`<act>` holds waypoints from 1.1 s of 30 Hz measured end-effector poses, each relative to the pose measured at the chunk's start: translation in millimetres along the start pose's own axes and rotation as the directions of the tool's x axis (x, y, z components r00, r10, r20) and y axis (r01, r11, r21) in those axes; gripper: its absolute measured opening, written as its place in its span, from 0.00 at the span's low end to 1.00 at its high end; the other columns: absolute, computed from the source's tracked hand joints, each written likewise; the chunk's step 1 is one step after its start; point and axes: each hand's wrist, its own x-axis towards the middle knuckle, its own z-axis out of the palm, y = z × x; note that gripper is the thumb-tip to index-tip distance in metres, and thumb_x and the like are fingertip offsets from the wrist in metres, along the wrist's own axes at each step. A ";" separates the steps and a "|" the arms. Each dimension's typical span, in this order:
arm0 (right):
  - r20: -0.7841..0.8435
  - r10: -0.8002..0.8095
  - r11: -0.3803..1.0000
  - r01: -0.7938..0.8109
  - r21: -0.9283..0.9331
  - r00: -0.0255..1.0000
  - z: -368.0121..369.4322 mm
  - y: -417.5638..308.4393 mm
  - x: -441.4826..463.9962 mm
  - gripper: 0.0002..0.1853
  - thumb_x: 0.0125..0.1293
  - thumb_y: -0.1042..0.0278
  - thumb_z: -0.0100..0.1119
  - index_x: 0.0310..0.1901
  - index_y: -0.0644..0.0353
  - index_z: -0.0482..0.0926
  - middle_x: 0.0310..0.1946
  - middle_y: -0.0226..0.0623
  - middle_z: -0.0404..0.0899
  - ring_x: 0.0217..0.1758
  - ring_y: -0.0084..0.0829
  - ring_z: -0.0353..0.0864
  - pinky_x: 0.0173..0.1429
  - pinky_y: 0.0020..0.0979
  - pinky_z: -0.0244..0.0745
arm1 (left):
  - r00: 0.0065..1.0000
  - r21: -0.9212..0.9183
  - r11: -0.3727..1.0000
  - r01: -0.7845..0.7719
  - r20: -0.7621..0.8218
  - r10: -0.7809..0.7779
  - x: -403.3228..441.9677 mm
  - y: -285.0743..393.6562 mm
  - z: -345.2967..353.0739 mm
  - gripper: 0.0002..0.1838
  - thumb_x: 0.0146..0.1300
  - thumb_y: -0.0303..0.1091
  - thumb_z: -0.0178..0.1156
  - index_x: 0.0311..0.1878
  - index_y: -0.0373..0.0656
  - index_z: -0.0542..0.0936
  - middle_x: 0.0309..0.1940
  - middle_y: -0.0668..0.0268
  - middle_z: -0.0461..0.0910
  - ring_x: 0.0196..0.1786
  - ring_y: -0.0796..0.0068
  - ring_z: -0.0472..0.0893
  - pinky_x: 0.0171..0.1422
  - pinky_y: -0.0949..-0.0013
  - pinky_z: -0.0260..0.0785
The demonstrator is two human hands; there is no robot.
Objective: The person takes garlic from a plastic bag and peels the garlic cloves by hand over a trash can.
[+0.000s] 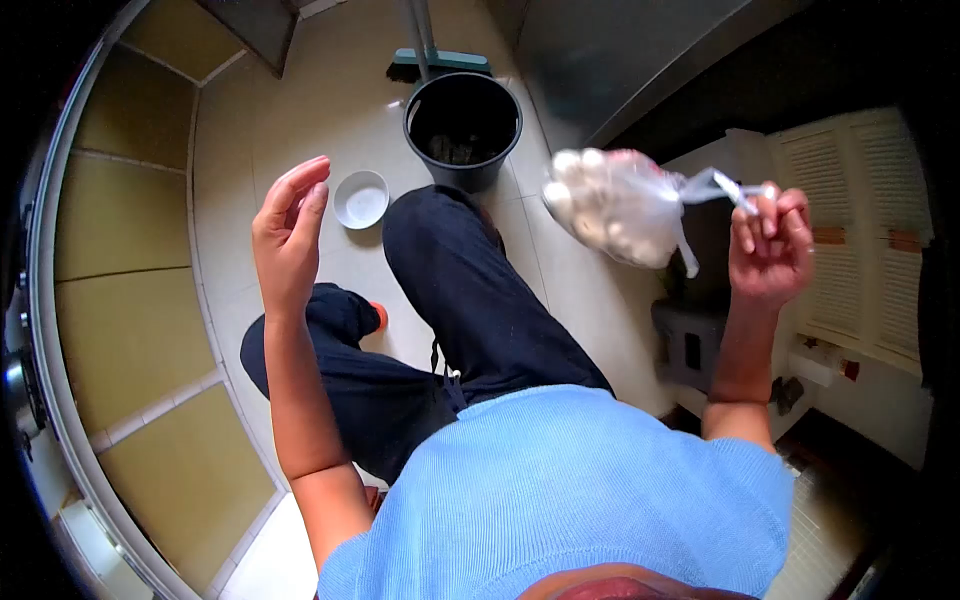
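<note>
My right hand (770, 245) is raised at the right, its fingers closed on the knotted handles of a clear plastic bag (625, 205). Pale, rounded lumps fill the bag, which swings out to the left of the hand and is slightly blurred. At the left, my left hand (292, 225) is up in the air with curled fingers and the thumb apart from them, and nothing shows in it. Right of that hand, a white bowl (361, 200) stands on the tiled floor, its inside bare.
Beyond my knees stands a black bucket (463, 176) with some clear material inside. Behind it is a broom (455, 60) with a light blue head. Yellowish cabinet doors (150, 220) line the left, and a grey stool-like object (688, 345) stands at the right.
</note>
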 end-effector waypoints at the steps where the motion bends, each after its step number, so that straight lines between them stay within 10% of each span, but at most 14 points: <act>1: 0.084 -0.029 0.999 0.028 0.022 0.996 17.3 -2.7 20.4 0.11 0.69 0.66 0.41 0.44 0.62 0.70 0.31 0.34 0.66 0.24 0.16 0.62 0.33 0.20 0.64 | 0.999 -0.025 0.999 -0.031 0.028 0.032 0.0 7.3 5.0 0.13 0.65 0.24 0.53 0.52 0.36 0.77 0.52 0.61 0.76 0.54 0.74 0.76 0.60 0.73 0.65; 8: 0.614 -0.057 0.979 -0.075 0.187 0.787 164.8 10.1 136.5 0.11 0.69 0.68 0.40 0.44 0.62 0.72 0.34 0.32 0.70 0.25 0.15 0.63 0.38 0.21 0.60 | 0.963 -0.137 0.958 -0.252 0.064 0.262 -24.4 64.4 -15.6 0.14 0.63 0.25 0.55 0.52 0.37 0.77 0.49 0.61 0.76 0.52 0.72 0.77 0.57 0.73 0.68; 12: 0.487 -0.307 0.788 -0.068 0.612 0.817 220.4 68.3 145.4 0.14 0.70 0.65 0.41 0.44 0.66 0.73 0.33 0.40 0.78 0.21 0.20 0.70 0.32 0.26 0.71 | 0.964 0.013 0.964 -0.265 0.017 0.265 -30.5 63.1 -13.5 0.24 0.55 0.36 0.66 0.55 0.42 0.75 0.50 0.57 0.75 0.50 0.65 0.76 0.54 0.64 0.68; 15: 0.677 -0.054 0.937 -0.198 0.289 0.734 247.3 81.9 125.5 0.11 0.68 0.70 0.39 0.44 0.64 0.72 0.33 0.34 0.70 0.23 0.16 0.63 0.32 0.22 0.62 | 0.914 0.508 0.798 -0.324 -0.050 0.403 -41.6 53.0 -26.7 0.27 0.53 0.40 0.67 0.56 0.43 0.75 0.50 0.55 0.74 0.50 0.59 0.75 0.56 0.61 0.66; 19: 0.464 0.257 0.896 -0.389 0.215 0.848 269.0 158.0 95.9 0.08 0.64 0.71 0.50 0.36 0.66 0.78 0.20 0.31 0.73 0.16 0.13 0.63 0.21 0.16 0.61 | 0.976 0.635 0.758 -0.149 -0.027 0.214 -56.8 -7.4 -36.5 0.19 0.49 0.34 0.64 0.47 0.43 0.78 0.42 0.55 0.78 0.46 0.54 0.76 0.50 0.59 0.67; 25: 0.478 0.692 0.715 -0.607 -0.347 0.541 233.8 308.4 74.4 0.10 0.64 0.70 0.52 0.44 0.65 0.75 0.26 0.33 0.74 0.20 0.16 0.68 0.23 0.18 0.64 | 0.958 0.255 0.925 0.282 -0.125 -0.258 -98.6 -185.0 -34.5 0.11 0.46 0.26 0.57 0.36 0.43 0.81 0.30 0.57 0.79 0.40 0.57 0.78 0.44 0.59 0.68; 27: 0.263 0.803 0.588 -0.636 -0.500 0.535 195.4 368.9 65.1 0.12 0.64 0.69 0.51 0.47 0.63 0.75 0.29 0.33 0.76 0.22 0.17 0.69 0.24 0.18 0.66 | 0.915 0.197 0.894 0.403 -0.101 -0.391 -121.1 -229.2 -27.0 0.11 0.46 0.26 0.57 0.35 0.44 0.82 0.30 0.58 0.79 0.40 0.57 0.78 0.44 0.59 0.68; 29: -0.129 0.782 0.445 -0.691 -0.570 0.609 147.8 432.8 38.9 0.13 0.58 0.72 0.52 0.45 0.59 0.78 0.34 0.42 0.80 0.29 0.28 0.79 0.29 0.28 0.74 | 0.924 0.511 0.788 0.344 -0.032 -0.382 -137.9 -260.6 -22.6 0.13 0.46 0.27 0.56 0.36 0.46 0.83 0.31 0.60 0.80 0.40 0.58 0.78 0.46 0.59 0.66; 30: -0.133 0.790 0.436 -0.700 -0.566 0.599 126.0 463.2 25.3 0.13 0.58 0.72 0.52 0.45 0.59 0.78 0.34 0.42 0.80 0.29 0.28 0.79 0.29 0.28 0.74 | 0.918 0.511 0.784 0.353 -0.029 -0.395 -138.8 -263.7 -23.7 0.13 0.46 0.27 0.56 0.36 0.46 0.83 0.31 0.60 0.80 0.40 0.58 0.78 0.46 0.59 0.66; 32: 0.061 0.765 0.145 -0.078 -0.986 0.642 93.7 506.5 -6.5 0.19 0.52 0.77 0.49 0.47 0.56 0.79 0.39 0.45 0.80 0.39 0.39 0.81 0.42 0.37 0.76 | 0.913 0.579 0.733 0.357 -0.051 -0.404 -143.6 -268.5 -23.2 0.11 0.48 0.28 0.57 0.36 0.47 0.83 0.32 0.64 0.80 0.44 0.62 0.77 0.52 0.57 0.61; 33: -0.002 0.900 0.132 -0.276 -0.952 0.437 98.2 508.8 -19.1 0.25 0.47 0.82 0.49 0.49 0.51 0.80 0.46 0.46 0.77 0.50 0.45 0.77 0.55 0.39 0.71 | 0.914 0.612 0.708 0.352 -0.063 -0.401 -143.4 -271.3 -22.1 0.11 0.48 0.28 0.58 0.36 0.48 0.84 0.33 0.65 0.80 0.45 0.64 0.76 0.55 0.56 0.58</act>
